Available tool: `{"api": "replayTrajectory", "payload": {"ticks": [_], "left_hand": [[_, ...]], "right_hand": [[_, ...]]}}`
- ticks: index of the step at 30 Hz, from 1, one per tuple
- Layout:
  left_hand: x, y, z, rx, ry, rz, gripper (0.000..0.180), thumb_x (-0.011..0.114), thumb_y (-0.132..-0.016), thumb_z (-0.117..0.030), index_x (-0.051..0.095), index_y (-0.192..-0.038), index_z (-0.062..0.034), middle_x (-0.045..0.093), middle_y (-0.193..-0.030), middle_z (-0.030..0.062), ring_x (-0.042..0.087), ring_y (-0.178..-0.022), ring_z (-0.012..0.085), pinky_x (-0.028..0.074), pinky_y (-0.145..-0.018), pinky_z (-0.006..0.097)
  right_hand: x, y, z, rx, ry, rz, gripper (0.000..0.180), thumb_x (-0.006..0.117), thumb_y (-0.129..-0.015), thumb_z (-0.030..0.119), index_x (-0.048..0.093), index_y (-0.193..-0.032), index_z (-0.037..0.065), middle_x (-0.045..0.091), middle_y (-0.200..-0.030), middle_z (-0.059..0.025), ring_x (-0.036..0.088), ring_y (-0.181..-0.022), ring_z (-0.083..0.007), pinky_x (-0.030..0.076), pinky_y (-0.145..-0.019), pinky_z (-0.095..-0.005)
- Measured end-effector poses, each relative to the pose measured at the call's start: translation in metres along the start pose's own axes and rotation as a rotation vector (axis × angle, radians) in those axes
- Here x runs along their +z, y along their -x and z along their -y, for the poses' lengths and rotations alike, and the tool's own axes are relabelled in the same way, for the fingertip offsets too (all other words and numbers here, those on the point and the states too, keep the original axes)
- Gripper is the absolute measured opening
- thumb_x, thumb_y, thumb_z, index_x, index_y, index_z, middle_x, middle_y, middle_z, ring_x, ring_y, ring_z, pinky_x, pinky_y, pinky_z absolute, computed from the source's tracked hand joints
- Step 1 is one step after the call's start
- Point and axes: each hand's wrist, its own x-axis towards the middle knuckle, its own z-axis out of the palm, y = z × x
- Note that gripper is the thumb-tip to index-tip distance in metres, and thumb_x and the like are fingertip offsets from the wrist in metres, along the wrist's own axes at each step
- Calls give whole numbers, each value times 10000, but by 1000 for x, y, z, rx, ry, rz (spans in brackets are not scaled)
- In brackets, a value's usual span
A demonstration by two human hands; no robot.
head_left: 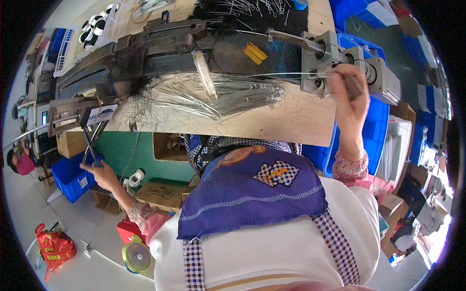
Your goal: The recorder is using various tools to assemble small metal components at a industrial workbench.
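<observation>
At the lower left end of the bench machine, my left hand (101, 175) is closed round the end of a metal lever (89, 144). My right hand (350, 89) is at the machine's right end, fingers pinched on a thin metal wire (286, 74) beside the grey metal clamp block (318, 63). The fingertips partly hide the wire's end. Left of that hand, a pile of bent metal wires (242, 99) lies on the wooden bench (291, 119), with a pale bar (204, 75) across it. Loose black bristles (138, 87) are scattered beside the pile.
A yellow block (255, 53) rests on the machine bed. Finished looped wire pieces (264, 7) lie on black material at the back. Blue bins (374, 131) stand right of the bench, another blue bin (73, 177) at left. A red bag (54, 246) is on the floor.
</observation>
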Motion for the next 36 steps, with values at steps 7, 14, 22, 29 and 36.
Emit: {"api": "replayTrajectory", "payload": {"ticks": [7, 14, 22, 29, 36], "left_hand": [[4, 61, -80, 613, 282, -186, 766, 632, -867, -292, 243, -1436, 42, 340, -1440, 252, 369, -1309, 400, 273, -1080, 516], [-115, 172, -197, 1122, 1080, 1059, 350, 533, -932, -169, 470, -1210, 34, 560, -1157, 185, 534, -1100, 301, 438, -919, 364], [-88, 194, -228, 428, 1587, 1365, 226, 389, -1021, -216, 533, -938, -63, 460, -698, -4, 457, -625, 83, 392, -549, 226], [-149, 143, -239, -147, 2146, 2053, 199, 417, -1008, -246, 480, -968, -62, 418, -648, 14, 294, -403, 62, 199, -353, 201], [-97, 109, -185, 782, 1901, 1193, 213, 534, -945, -162, 622, -1032, 11, 541, -664, 48, 455, -467, 100, 344, -431, 230]], "right_hand": [[-11, -6, 7, 87, -28, 118, 83, 600, -911, 47, 570, -976, 4, 569, -819, 6, 517, -741, -56, 436, -652, -211], [70, -32, 51, -385, 66, 551, 117, 616, -875, 26, 610, -980, -26, 646, -887, -57, 598, -725, -97, 484, -645, -249], [63, -77, 11, -557, 693, 320, 81, 601, -836, 95, 605, -876, 25, 568, -847, -114, 618, -759, -306, 522, -666, -384], [72, -86, 9, -582, 827, 418, 81, 614, -789, 46, 558, -842, 22, 526, -830, -106, 591, -747, -316, 504, -646, -391], [71, -105, 11, -525, 843, 325, 132, 600, -839, 134, 599, -830, 3, 562, -821, -152, 582, -825, -343, 490, -722, -428]]}}
